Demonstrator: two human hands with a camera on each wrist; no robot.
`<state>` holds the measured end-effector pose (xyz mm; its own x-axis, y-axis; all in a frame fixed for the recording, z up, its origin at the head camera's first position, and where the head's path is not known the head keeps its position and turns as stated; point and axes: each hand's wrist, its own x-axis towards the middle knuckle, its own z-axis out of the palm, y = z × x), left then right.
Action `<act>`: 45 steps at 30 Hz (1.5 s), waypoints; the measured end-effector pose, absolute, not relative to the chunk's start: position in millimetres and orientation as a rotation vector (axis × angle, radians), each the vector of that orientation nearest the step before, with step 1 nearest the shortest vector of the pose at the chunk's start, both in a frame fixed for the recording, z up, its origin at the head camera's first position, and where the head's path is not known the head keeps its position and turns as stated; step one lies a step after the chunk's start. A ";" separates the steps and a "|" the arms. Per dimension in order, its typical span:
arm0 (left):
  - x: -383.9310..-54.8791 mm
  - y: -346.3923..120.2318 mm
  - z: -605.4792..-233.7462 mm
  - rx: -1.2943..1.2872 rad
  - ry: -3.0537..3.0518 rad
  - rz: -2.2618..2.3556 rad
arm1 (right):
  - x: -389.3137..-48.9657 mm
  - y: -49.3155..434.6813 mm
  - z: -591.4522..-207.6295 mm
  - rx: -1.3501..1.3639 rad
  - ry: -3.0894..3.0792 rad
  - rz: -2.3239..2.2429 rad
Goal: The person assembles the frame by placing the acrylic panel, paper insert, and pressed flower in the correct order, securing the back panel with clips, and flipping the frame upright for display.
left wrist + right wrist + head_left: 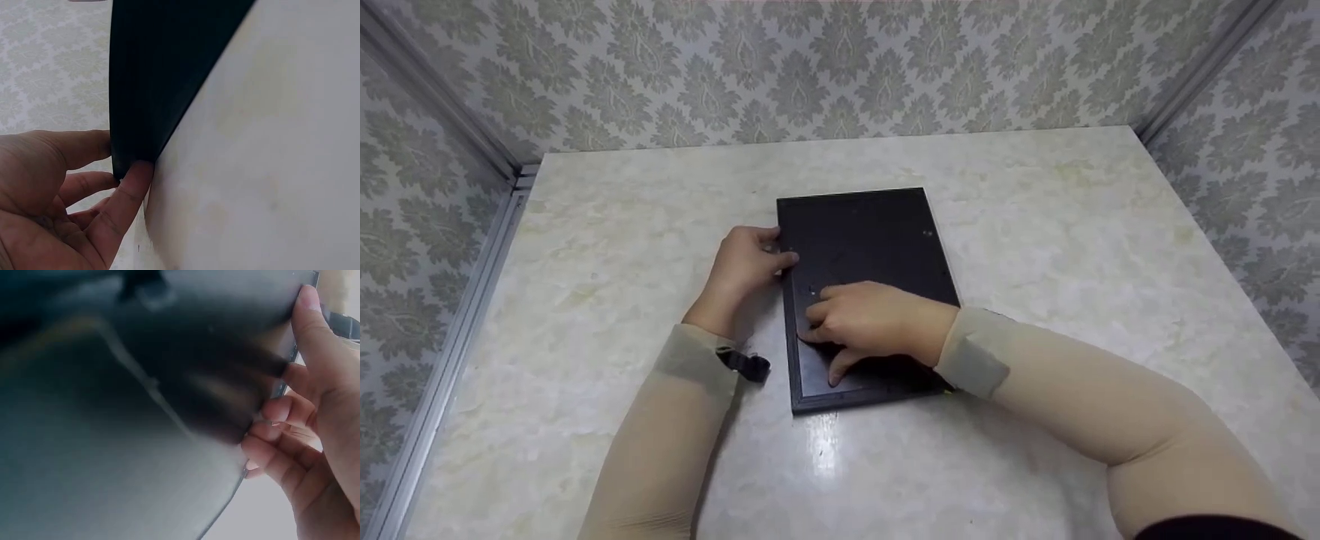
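Observation:
A black rectangular frame (859, 240) lies flat on the table, its raised rim around a dark glossy panel. My left hand (746, 262) grips the left edge, thumb on top of the rim and fingers at the side. The left wrist view has the left hand (73, 208) pinching the dark frame (163, 67) at its edge. Over the lower left of the panel, my right hand (870, 319) touches the surface with its thumb and fingertips. In the right wrist view, the right hand (315, 416) is against the glossy panel (112, 455), near its edge, with a blurred reflection beside it.
The marbled table (1035, 202) extends around the frame. Patterned walls (840, 67) and metal rails (450, 277) bound it at the back and sides. A black strap (744, 365) sits at the left wrist. Small metal fittings show near the frame's rim.

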<state>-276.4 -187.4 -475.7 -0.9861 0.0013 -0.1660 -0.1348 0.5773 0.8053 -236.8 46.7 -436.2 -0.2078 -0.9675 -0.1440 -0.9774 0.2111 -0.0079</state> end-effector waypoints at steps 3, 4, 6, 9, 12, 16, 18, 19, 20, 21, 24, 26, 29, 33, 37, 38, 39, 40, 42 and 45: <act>-275.8 -188.9 -476.2 -0.118 2.651 1.382 | -238.3 42.6 -434.4 -1.923 2.317 0.162; -275.7 -189.2 -476.4 -0.121 2.644 1.387 | -238.7 41.7 -433.8 -1.927 2.308 0.169; -275.6 -189.4 -476.6 -0.126 2.641 1.387 | -238.8 40.8 -432.4 -1.931 2.301 0.184; -275.9 -188.9 -476.2 -0.127 2.642 1.386 | -236.7 42.8 -430.2 -1.929 2.318 0.236; -276.5 -187.8 -475.5 -0.117 2.633 1.405 | -231.7 49.8 -428.0 -1.868 2.339 0.315; -275.8 -188.0 -474.3 -0.120 2.630 1.411 | -226.0 63.9 -425.7 -1.710 2.334 0.304; -274.2 -188.8 -473.8 -0.142 2.629 1.399 | -225.3 71.3 -424.1 -1.613 2.346 0.175; -273.6 -188.7 -473.6 -0.156 2.629 1.389 | -225.5 75.7 -422.9 -1.571 2.357 0.097; -273.1 -188.2 -473.5 -0.166 2.629 1.378 | -226.0 80.5 -421.4 -1.523 2.373 0.013; -272.9 -187.4 -473.2 -0.175 2.625 1.372 | -226.7 85.8 -420.1 -1.467 2.399 -0.071; -273.3 -183.7 -471.8 -0.187 2.611 1.374 | -229.7 102.4 -416.1 -1.264 2.524 -0.256; -273.1 -181.7 -470.3 -0.180 2.601 1.391 | -233.6 110.7 -417.5 -1.093 2.609 -0.317; -270.7 -181.1 -467.0 -0.187 2.622 1.359 | -240.9 113.8 -425.4 -0.825 2.669 -0.367; -269.5 -181.0 -457.9 -0.203 2.631 1.251 | -250.1 105.7 -435.3 -0.610 2.663 -0.446; -267.5 -180.0 -451.0 -0.190 2.556 1.222 | -253.3 95.3 -440.9 -0.529 2.654 -0.579; -266.7 -179.4 -450.3 -0.188 2.533 1.234 | -255.9 95.7 -447.5 -0.531 2.661 -0.627; -266.0 -178.4 -450.2 -0.186 2.517 1.238 | -255.6 94.7 -448.8 -0.514 2.657 -0.672; -265.1 -177.3 -450.7 -0.189 2.493 1.256 | -254.9 94.1 -449.7 -0.491 2.647 -0.716; -263.8 -174.8 -452.2 -0.189 2.474 1.286 | -254.5 94.7 -451.7 -0.447 2.625 -0.809; -264.1 -172.7 -451.3 -0.167 2.477 1.319 | -255.7 95.7 -451.0 -0.396 2.608 -0.889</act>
